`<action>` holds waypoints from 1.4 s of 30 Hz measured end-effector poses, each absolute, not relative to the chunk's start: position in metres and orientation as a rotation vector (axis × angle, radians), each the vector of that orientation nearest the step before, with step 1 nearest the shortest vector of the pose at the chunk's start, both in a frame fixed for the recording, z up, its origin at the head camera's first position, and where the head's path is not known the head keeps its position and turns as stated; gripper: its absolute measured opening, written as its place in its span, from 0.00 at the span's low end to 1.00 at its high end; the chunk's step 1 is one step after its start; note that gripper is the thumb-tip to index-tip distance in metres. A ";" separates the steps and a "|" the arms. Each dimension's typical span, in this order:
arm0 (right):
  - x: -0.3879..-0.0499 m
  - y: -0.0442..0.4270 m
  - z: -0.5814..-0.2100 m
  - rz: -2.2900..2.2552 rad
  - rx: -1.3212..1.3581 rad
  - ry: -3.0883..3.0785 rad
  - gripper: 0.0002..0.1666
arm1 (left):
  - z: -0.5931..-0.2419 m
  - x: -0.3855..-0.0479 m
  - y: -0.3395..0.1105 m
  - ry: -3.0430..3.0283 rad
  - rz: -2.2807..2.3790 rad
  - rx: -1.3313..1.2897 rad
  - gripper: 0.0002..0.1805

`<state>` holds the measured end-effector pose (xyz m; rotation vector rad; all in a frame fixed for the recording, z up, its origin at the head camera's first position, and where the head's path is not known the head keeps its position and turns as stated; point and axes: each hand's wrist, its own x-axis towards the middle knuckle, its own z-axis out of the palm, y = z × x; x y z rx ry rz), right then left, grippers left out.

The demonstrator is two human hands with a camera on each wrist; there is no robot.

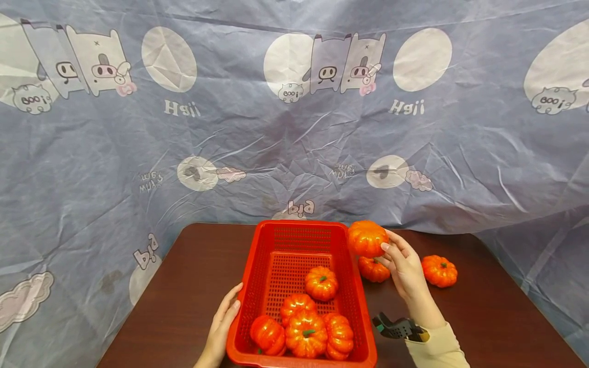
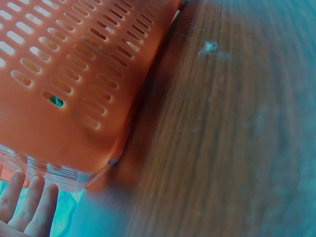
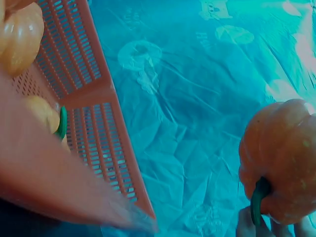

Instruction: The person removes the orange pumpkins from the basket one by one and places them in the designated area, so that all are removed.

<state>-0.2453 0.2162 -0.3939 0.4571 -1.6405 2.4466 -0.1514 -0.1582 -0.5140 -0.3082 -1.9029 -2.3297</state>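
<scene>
My right hand (image 1: pixel 405 266) grips a small orange pumpkin (image 1: pixel 367 238) above the right rim of a red plastic basket (image 1: pixel 254 266). The right wrist view shows this pumpkin (image 3: pixel 281 163) with its green stem and fingertips beneath it. My left hand (image 1: pixel 222 322) touches the basket's left side with fairly straight fingers; the left wrist view shows these fingers (image 2: pixel 43 210) beside the slotted wall (image 2: pixel 64 123). Several pumpkins lie inside the basket, mostly at its near end, among them one with an upturned stem (image 1: pixel 306 335) and another farther up (image 1: pixel 321 283).
On the dark wooden table (image 1: pixel 198 271), one pumpkin (image 1: pixel 374 270) sits right of the basket, partly behind my right hand. Another pumpkin (image 1: pixel 439 271) lies farther right. A printed grey-blue cloth (image 1: pixel 276 138) hangs behind the table. A black strap device (image 1: pixel 395 327) is on my right wrist.
</scene>
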 end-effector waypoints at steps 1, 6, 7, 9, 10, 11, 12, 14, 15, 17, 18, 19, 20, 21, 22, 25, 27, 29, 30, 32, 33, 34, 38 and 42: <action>-0.244 0.219 -0.396 2.450 0.454 -1.633 0.17 | -0.514 -0.151 -0.158 -1.902 -2.329 -0.309 0.23; -0.239 0.232 -0.406 2.466 0.430 -1.590 0.17 | -0.514 -0.152 -0.158 -1.911 -2.326 -0.299 0.23; -0.239 0.234 -0.408 2.468 0.428 -1.578 0.18 | -0.514 -0.152 -0.158 -1.913 -2.326 -0.295 0.23; -0.238 0.238 -0.412 2.480 0.435 -1.546 0.18 | -0.514 -0.152 -0.158 -1.916 -2.327 -0.288 0.23; -0.237 0.240 -0.413 2.483 0.438 -1.529 0.18 | -0.514 -0.152 -0.158 -1.915 -2.329 -0.285 0.24; -0.236 0.242 -0.415 2.484 0.443 -1.514 0.18 | -0.514 -0.152 -0.158 -1.915 -2.331 -0.284 0.24; -0.236 0.243 -0.417 2.489 0.446 -1.495 0.19 | -0.514 -0.153 -0.158 -1.913 -2.331 -0.283 0.24; -0.235 0.246 -0.420 2.498 0.454 -1.460 0.19 | -0.514 -0.153 -0.158 -1.910 -2.336 -0.284 0.24; -0.234 0.247 -0.422 2.502 0.458 -1.444 0.19 | -0.514 -0.153 -0.158 -1.911 -2.336 -0.283 0.24; -0.234 0.249 -0.425 2.520 0.480 -1.402 0.19 | -0.514 -0.153 -0.158 -1.913 -2.337 -0.285 0.23; -0.234 0.249 -0.427 2.529 0.489 -1.388 0.19 | -0.514 -0.153 -0.158 -1.915 -2.336 -0.287 0.23; -0.234 0.250 -0.429 2.536 0.499 -1.378 0.20 | -0.514 -0.153 -0.158 -1.916 -2.336 -0.289 0.23; -0.233 0.251 -0.430 2.544 0.509 -1.367 0.20 | -0.515 -0.152 -0.158 -1.919 -2.334 -0.292 0.23; -0.233 0.252 -0.432 2.551 0.510 -1.361 0.20 | -0.515 -0.152 -0.158 -1.926 -2.325 -0.291 0.23; -0.233 0.253 -0.434 2.557 0.511 -1.360 0.20 | -0.515 -0.152 -0.158 -1.930 -2.316 -0.293 0.23; -0.231 0.256 -0.439 2.569 0.501 -1.371 0.21 | -0.514 -0.152 -0.157 -1.942 -2.290 -0.296 0.23; -0.230 0.258 -0.442 2.579 0.500 -1.380 0.22 | -0.514 -0.152 -0.157 -1.946 -2.280 -0.297 0.23; -0.230 0.261 -0.444 2.593 0.517 -1.382 0.22 | -0.514 -0.152 -0.157 -1.940 -2.285 -0.303 0.23; -0.230 0.262 -0.444 2.600 0.528 -1.383 0.22 | -0.514 -0.152 -0.157 -1.936 -2.287 -0.306 0.23; -0.230 0.264 -0.446 2.607 0.545 -1.385 0.22 | -0.514 -0.151 -0.158 -1.931 -2.291 -0.311 0.23; -0.230 0.266 -0.446 2.607 0.558 -1.391 0.22 | -0.514 -0.151 -0.158 -1.929 -2.291 -0.314 0.23; -0.230 0.267 -0.447 2.610 0.572 -1.395 0.23 | -0.514 -0.151 -0.158 -1.928 -2.291 -0.316 0.23; -0.231 0.274 -0.451 2.595 0.614 -1.449 0.24 | -0.514 -0.151 -0.158 -1.925 -2.294 -0.321 0.23; -0.233 0.279 -0.456 2.575 0.641 -1.517 0.26 | -0.514 -0.151 -0.159 -1.920 -2.304 -0.324 0.23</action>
